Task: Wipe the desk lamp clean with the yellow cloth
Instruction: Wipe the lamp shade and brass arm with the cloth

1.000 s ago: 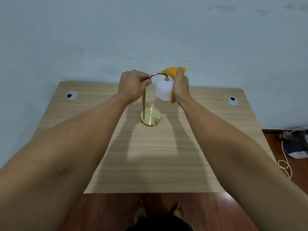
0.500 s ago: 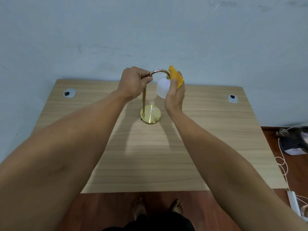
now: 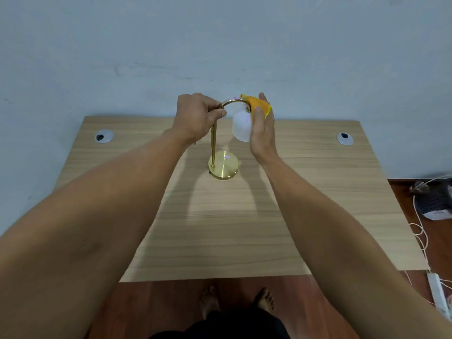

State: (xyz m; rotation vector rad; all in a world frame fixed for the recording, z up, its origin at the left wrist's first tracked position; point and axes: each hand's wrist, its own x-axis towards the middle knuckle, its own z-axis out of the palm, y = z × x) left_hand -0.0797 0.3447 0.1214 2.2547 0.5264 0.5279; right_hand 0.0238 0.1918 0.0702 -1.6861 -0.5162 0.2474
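The desk lamp point(image 3: 223, 167) has a round brass base, a thin brass stem and a curved neck, and stands upright near the back of the wooden desk point(image 3: 239, 223). Its white shade point(image 3: 241, 127) hangs from the neck. My left hand point(image 3: 197, 116) is closed around the top of the stem where the neck begins. My right hand point(image 3: 263, 128) presses the yellow cloth point(image 3: 258, 105) against the right side and top of the shade. Most of the cloth is hidden behind my fingers.
Two round cable grommets sit in the desk's back corners, one on the left point(image 3: 104, 136) and one on the right point(image 3: 344, 138). A grey wall rises right behind the desk. On the floor to the right lie white cables point(image 3: 422, 231), a power strip point(image 3: 437, 294) and a dark bundle point(image 3: 434, 199). My bare feet show below.
My right hand with the cloth has slid from the top of the shade round its right side, thumb now towards me. The left hand keeps its grip on the stem.
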